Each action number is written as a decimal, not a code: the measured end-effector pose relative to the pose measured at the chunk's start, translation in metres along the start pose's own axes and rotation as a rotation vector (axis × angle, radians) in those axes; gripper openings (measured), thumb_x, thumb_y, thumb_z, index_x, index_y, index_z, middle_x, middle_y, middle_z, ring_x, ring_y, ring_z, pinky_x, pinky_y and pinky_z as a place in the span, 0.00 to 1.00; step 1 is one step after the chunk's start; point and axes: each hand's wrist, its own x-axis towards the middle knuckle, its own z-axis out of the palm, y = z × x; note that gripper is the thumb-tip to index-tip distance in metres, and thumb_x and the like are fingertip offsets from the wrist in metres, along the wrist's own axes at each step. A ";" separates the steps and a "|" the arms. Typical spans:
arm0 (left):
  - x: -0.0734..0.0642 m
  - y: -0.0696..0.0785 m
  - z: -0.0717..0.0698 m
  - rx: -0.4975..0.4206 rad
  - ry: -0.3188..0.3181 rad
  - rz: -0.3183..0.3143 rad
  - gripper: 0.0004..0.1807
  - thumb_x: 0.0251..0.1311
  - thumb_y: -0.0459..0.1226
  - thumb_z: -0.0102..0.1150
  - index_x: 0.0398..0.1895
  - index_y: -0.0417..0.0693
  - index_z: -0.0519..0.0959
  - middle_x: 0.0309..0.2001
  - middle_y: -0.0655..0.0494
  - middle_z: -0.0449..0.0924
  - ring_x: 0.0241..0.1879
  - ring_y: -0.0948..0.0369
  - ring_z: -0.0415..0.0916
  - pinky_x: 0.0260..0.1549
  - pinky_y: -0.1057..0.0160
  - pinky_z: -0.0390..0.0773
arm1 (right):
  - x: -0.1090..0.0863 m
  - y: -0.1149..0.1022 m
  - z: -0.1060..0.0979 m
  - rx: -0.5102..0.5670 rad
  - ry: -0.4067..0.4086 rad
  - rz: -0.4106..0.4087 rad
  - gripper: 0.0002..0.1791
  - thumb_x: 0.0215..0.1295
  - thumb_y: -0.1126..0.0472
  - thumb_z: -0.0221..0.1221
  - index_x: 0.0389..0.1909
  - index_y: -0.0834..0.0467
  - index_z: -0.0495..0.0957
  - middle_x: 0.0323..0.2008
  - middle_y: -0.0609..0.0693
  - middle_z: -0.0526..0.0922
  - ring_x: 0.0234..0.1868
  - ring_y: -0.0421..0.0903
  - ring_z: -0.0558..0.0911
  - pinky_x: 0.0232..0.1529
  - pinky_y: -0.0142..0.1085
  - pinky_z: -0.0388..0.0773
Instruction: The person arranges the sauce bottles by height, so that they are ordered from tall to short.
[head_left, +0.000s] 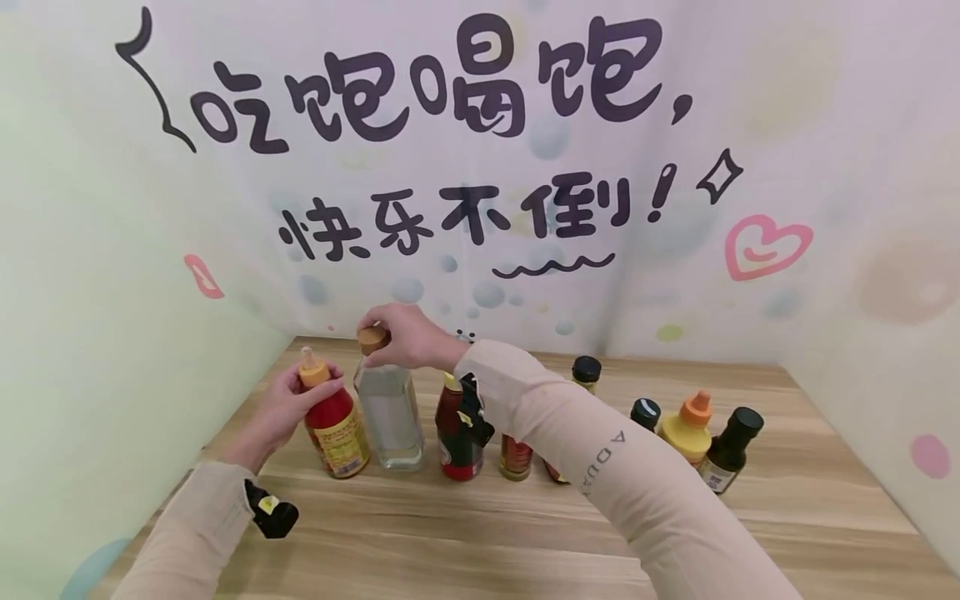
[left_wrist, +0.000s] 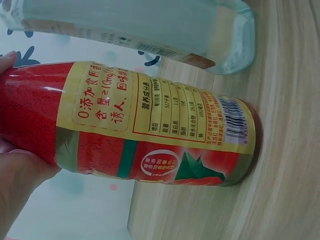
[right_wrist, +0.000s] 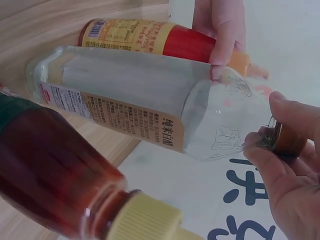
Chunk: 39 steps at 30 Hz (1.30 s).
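At the left of the table, my left hand [head_left: 281,408] grips the upper part of a red sauce bottle [head_left: 337,442], just below its orange nozzle cap [head_left: 315,374]. This bottle stands upright, its yellow label [left_wrist: 170,107] facing the left wrist camera. Right beside it is a tall clear glass bottle [head_left: 393,421] of colourless liquid with a brown cap [head_left: 372,338]. My right hand [head_left: 412,337] holds that bottle at the cap and neck, thumb and fingers around them in the right wrist view. The base of the glass bottle is close over the wood tabletop.
A dark red bottle with a pale yellow cap [right_wrist: 145,220] is nearest on the right. Further along the table [head_left: 450,550] are a small reddish bottle [head_left: 516,458], a yellow bottle [head_left: 684,435] and a dark bottle [head_left: 727,454]. My right sleeve partly hides several bottles. A printed cloth [head_left: 465,283] hangs behind.
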 end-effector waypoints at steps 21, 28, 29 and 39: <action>0.007 -0.003 0.001 0.011 -0.002 -0.035 0.20 0.57 0.41 0.55 0.47 0.36 0.67 0.39 0.61 0.73 0.41 0.64 0.72 0.40 0.64 0.74 | 0.036 0.009 -0.020 -0.012 0.128 0.074 0.20 0.51 0.64 0.63 0.47 0.61 0.73 0.39 0.52 0.76 0.35 0.44 0.72 0.34 0.27 0.69; 0.005 -0.001 -0.003 0.008 0.005 -0.034 0.16 0.57 0.41 0.55 0.44 0.43 0.68 0.38 0.63 0.73 0.40 0.65 0.72 0.39 0.64 0.73 | 0.055 0.007 -0.013 0.003 0.191 0.077 0.19 0.51 0.65 0.63 0.46 0.61 0.75 0.38 0.52 0.76 0.36 0.43 0.72 0.35 0.27 0.69; 0.005 -0.001 -0.003 0.005 0.010 -0.036 0.15 0.57 0.41 0.55 0.44 0.43 0.69 0.38 0.63 0.74 0.40 0.66 0.72 0.39 0.65 0.73 | 0.057 0.007 -0.012 0.007 0.196 0.077 0.19 0.50 0.66 0.63 0.46 0.61 0.75 0.38 0.52 0.76 0.36 0.43 0.72 0.35 0.27 0.68; 0.003 -0.003 -0.002 -0.027 0.009 -0.040 0.15 0.57 0.40 0.56 0.44 0.42 0.69 0.39 0.62 0.74 0.40 0.65 0.72 0.39 0.66 0.73 | 0.070 0.013 0.011 0.078 0.279 0.117 0.20 0.50 0.68 0.63 0.47 0.59 0.76 0.40 0.52 0.78 0.36 0.43 0.73 0.34 0.26 0.67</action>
